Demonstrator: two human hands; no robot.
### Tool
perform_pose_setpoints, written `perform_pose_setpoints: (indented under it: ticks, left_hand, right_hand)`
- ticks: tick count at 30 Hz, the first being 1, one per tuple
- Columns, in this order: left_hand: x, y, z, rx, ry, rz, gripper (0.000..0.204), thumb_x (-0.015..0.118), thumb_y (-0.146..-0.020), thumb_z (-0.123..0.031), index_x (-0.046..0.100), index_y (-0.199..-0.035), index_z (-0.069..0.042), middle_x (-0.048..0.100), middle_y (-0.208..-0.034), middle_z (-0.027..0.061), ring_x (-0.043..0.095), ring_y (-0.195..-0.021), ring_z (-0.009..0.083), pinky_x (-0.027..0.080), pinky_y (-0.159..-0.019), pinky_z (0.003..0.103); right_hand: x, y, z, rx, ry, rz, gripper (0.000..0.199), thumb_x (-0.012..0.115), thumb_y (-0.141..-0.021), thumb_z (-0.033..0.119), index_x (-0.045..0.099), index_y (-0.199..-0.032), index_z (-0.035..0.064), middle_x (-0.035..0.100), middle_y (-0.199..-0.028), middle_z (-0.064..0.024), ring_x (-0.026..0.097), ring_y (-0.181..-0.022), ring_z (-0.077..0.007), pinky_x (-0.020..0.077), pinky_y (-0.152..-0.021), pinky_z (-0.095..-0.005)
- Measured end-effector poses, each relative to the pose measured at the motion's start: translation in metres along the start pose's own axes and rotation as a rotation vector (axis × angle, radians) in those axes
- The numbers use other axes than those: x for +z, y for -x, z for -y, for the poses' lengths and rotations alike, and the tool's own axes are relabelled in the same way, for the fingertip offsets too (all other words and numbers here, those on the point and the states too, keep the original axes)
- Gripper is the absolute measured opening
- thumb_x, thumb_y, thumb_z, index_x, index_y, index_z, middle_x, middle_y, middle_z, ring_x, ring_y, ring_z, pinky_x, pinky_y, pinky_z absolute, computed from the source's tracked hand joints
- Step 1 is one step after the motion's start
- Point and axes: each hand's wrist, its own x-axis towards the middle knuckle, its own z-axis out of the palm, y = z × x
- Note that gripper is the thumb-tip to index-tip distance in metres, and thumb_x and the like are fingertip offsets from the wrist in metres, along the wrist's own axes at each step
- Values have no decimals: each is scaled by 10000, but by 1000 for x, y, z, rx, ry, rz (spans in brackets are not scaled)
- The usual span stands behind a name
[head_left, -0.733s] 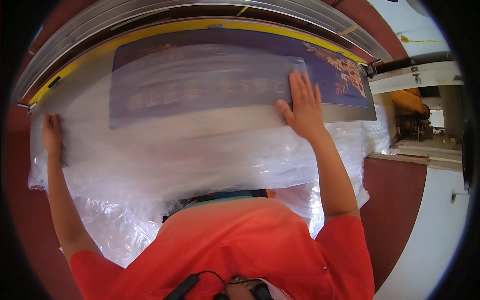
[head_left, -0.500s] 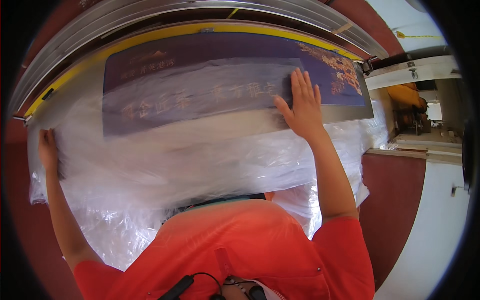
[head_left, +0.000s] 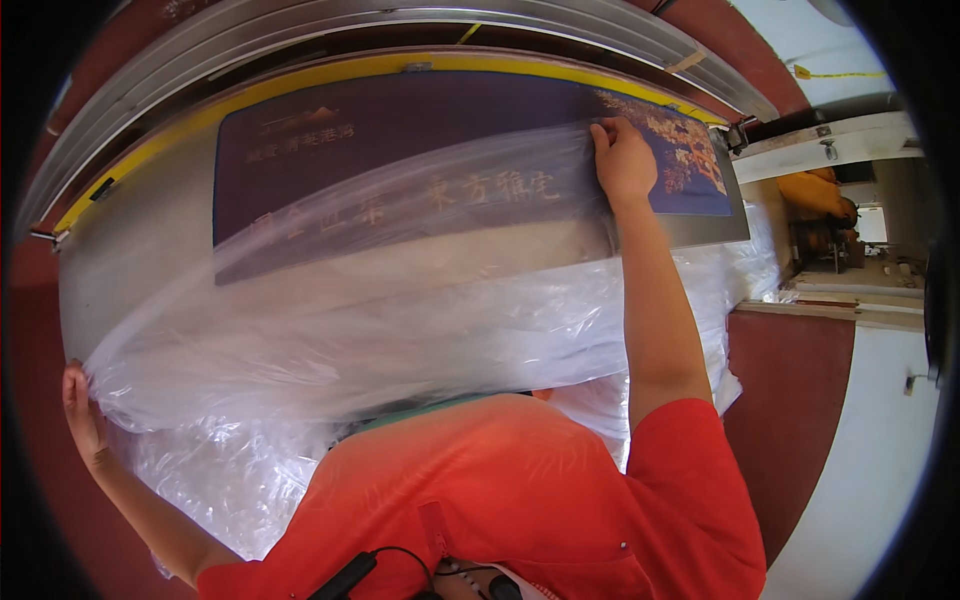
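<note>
A wide grey flat bed with a yellow strip along its far edge filled most of the view, backed by curved silvery metal rails. On the bed lay a large dark purple rectangular printed panel, with pale lettering and a floral pattern of orange and white at its right end.

A big sheet of clear, crinkled plastic film stretched across the near part of the bed, from the lower left up to the right end of the panel. It covered the panel's lower half, while the panel's upper left lay bare. More of the film hung down in bunched folds below, against the person's orange short-sleeved shirt.

To the right stood a white cabinet surface and a dark red floor.

The right hand rested at the film's upper right corner on the panel, fingers curled and pinching the film's edge. The left hand was low at the left, well apart from the right, fingers closed on the film's left edge, pulling it taut.

A black cable and clip lay at the shirt's collar.
</note>
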Motion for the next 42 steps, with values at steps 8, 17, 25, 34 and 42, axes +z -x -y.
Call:
perform_pose_setpoints:
  ticks: [8, 17, 25, 34, 42]
  left_hand:
    - [80, -90, -26, 223, -155, -603, 196, 476, -830, -251, 508, -891, -67, 479, -757, -13, 438, -667, 75, 372, -587, 191]
    - [129, -261, 39, 66, -399, -656, 449, 532, -727, -415, 566, -833, 20, 579, -788, 110, 536, -735, 203, 410, -661, 290]
    - [158, -237, 19, -132, -843, -650, 596, 307, -776, -480, 570, -860, 49, 559, -878, 226, 524, -881, 343, 404, -754, 385]
    - [172, -236, 8, -197, -508, -720, 403, 319, -743, -245, 556, -886, 48, 548, -890, 235, 522, -846, 363, 398, -763, 383]
    - [123, -194, -17, -274, -222, -182, 386, 410, -807, -390, 533, -923, -43, 530, -808, 6, 470, -643, 105, 371, -509, 244]
  right_hand:
    - [-6, -15, -10, 238, -1048, 73, 227, 504, -788, 223, 487, -691, 19, 490, -565, -48, 456, -455, -140, 400, -456, -270]
    - [24, -112, -28, 220, -538, -89, 298, 589, -704, 295, 552, -620, 12, 513, -527, -37, 435, -430, -110, 362, -445, -253]
    - [45, -114, -41, 257, -361, -13, 525, 508, -686, 524, 603, -636, 10, 556, -580, -79, 514, -605, -178, 397, -600, -301]
    - [82, -152, -109, 265, -178, -142, 504, 241, -799, 345, 535, -806, -64, 555, -756, -147, 502, -723, -232, 371, -668, -304]
    - [35, -109, -19, 426, -1320, 222, 241, 522, -759, 327, 525, -754, 86, 487, -636, 14, 459, -581, -82, 362, -525, -193]
